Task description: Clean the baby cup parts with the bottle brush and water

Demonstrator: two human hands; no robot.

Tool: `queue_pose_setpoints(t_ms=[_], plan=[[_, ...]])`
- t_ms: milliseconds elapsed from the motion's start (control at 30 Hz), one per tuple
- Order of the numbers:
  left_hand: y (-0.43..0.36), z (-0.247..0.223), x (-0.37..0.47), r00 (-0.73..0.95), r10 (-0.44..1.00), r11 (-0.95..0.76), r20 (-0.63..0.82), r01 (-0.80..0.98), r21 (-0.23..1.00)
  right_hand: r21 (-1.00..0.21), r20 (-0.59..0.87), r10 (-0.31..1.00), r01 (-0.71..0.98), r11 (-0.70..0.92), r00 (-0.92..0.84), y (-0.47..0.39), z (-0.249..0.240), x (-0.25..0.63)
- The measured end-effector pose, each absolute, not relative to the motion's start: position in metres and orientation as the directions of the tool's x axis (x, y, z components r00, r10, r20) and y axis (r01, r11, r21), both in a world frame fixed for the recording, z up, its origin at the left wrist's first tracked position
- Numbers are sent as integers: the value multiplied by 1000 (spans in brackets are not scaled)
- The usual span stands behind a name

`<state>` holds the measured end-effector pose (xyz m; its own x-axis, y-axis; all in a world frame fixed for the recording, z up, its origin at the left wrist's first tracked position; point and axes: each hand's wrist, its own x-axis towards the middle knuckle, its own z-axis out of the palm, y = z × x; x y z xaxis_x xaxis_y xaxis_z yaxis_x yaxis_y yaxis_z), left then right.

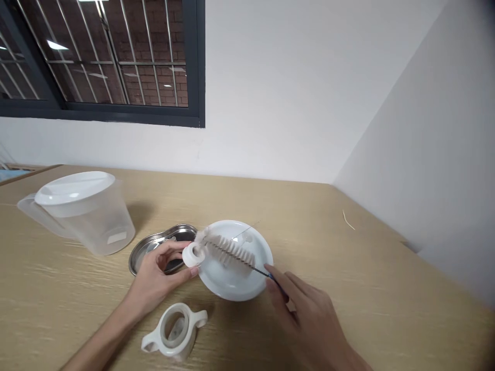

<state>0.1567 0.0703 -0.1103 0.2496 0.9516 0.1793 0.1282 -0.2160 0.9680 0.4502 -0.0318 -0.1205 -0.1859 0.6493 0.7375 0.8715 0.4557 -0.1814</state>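
Observation:
Between the thumb and fingers of my left hand [160, 265] is a small white plastic ring [193, 255], its opening facing me. My right hand [305, 309] grips the blue handle of a bottle brush [232, 250]. The brush's white bristles lie over a white bowl [266, 252], and their tip is close behind the ring; whether they touch, I cannot tell. A thin wire shows over the bowl's far side. Below my left hand, a white two-handled ring piece [176, 330] stands on the table.
A shiny kidney-shaped metal dish [135, 257] sits partly behind my left hand. At the left is a translucent lidded plastic pitcher [93, 221]. A thin pale strip [348, 220] lies on the wooden table [371, 288] at the right. A white wall and barred window are behind.

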Motion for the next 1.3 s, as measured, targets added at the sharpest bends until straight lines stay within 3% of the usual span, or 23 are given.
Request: queue_pose_setpoints(t_ms=[133, 233, 333, 433, 533, 633, 733, 900, 1000, 1100, 1200, 1300], plan=[[69, -112, 157, 225, 953, -245, 205, 170, 954, -213, 740, 667, 907, 363, -93, -32, -122, 455], [67, -111, 158, 228, 948, -270, 223, 202, 941, -272, 729, 676, 860, 432, -109, -32, -122, 453], [66, -110, 158, 225, 946, -281, 232, 219, 934, -213, 732, 654, 848, 485, -191, -31, -121, 452], [65, -111, 158, 216, 943, -290, 254, 154, 945, -172, 744, 653, 904, 392, -141, -30, -121, 456], [65, -112, 158, 209, 933, -318, 294, 91, 944, -253, 737, 673, 894, 369, -69, -31, -121, 459], [66, -116, 157, 196, 929, -339, 315, 109, 934, -291, 725, 677, 833, 470, -129, -32, -121, 454], [65, -117, 156, 188, 933, -336, 308, 136, 932, -244, 715, 673, 834, 495, -190, -33, -122, 451], [65, -111, 157, 212, 937, -319, 279, 185, 930, -259, 720, 688, 885, 388, -91, -33, -122, 454], [65, -108, 157, 213, 940, -315, 266, 251, 915, -298, 711, 694, 842, 449, -118, -33, -122, 451], [65, -108, 156, 206, 945, -307, 253, 295, 905, -261, 711, 686, 846, 465, -158, -33, -123, 450], [64, -107, 155, 212, 943, -311, 257, 283, 907, -239, 717, 691, 896, 374, -97, -31, -124, 454], [64, -107, 152, 250, 930, -329, 269, 239, 914, -298, 715, 698, 885, 357, -41, -32, -122, 456]])
